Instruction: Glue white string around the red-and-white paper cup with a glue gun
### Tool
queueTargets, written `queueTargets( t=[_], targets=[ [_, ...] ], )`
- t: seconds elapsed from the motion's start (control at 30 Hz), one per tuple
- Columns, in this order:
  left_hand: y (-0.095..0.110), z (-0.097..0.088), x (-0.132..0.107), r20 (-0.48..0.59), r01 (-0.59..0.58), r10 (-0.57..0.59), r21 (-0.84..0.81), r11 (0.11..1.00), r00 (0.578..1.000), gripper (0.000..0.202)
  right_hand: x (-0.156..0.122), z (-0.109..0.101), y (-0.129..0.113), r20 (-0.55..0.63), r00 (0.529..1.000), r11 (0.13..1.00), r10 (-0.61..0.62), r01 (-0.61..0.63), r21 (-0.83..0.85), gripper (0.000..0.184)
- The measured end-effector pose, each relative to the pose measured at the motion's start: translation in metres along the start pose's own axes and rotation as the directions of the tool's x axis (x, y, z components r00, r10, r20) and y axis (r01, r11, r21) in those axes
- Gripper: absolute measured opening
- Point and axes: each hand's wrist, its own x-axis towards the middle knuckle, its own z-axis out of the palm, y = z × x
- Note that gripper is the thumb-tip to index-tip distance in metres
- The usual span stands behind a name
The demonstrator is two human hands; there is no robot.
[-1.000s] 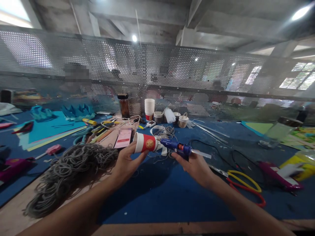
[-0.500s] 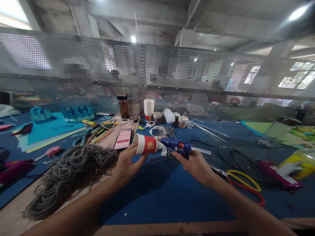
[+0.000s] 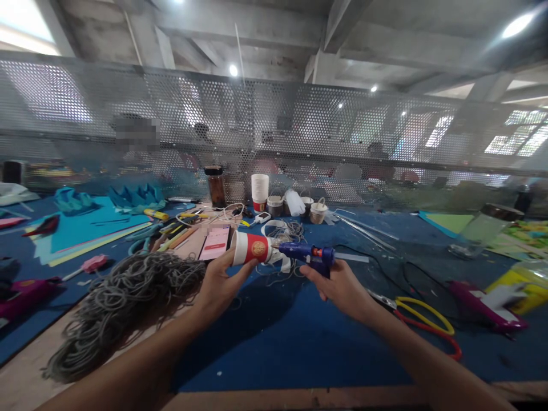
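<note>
A red and white paper cup [image 3: 258, 249] lies on its side in the air, its mouth facing left. My left hand [image 3: 219, 281] is closed round it, some fingers hidden behind or inside the cup. From the right, my right hand [image 3: 340, 285] grips a blue glue gun [image 3: 306, 253] by its handle. A clear glue stick [image 3: 351, 258] juts from the gun's back end. The gun's nozzle points at the base of the cup; whether it touches cannot be made out. Just behind them lie a white strip [image 3: 269, 228] and loose grey cord [image 3: 291, 230].
A heap of grey cord [image 3: 124, 305] lies at the left, near a phone [image 3: 215, 242]. Scissors [image 3: 422, 314] and a magenta glue gun [image 3: 488, 305] lie right. Stacked cups [image 3: 260, 191], a dark jar [image 3: 215, 187] and small buckets [image 3: 318, 211] stand before a perforated metal screen [image 3: 295, 123].
The cup has shifted slightly left and up in my left hand. The glue gun now sits more level, its nozzle still toward the cup's base.
</note>
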Motion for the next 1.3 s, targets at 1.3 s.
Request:
queueTargets(
  t=[1.3],
  targets=[
    [-0.002,0.001,0.006,0.25,0.422,-0.347,-0.661,0.621,0.904,0.029,0.04,-0.026,0.062,-0.299,0.941,0.687,-0.157,-0.113,-0.718,0.029]
  ],
)
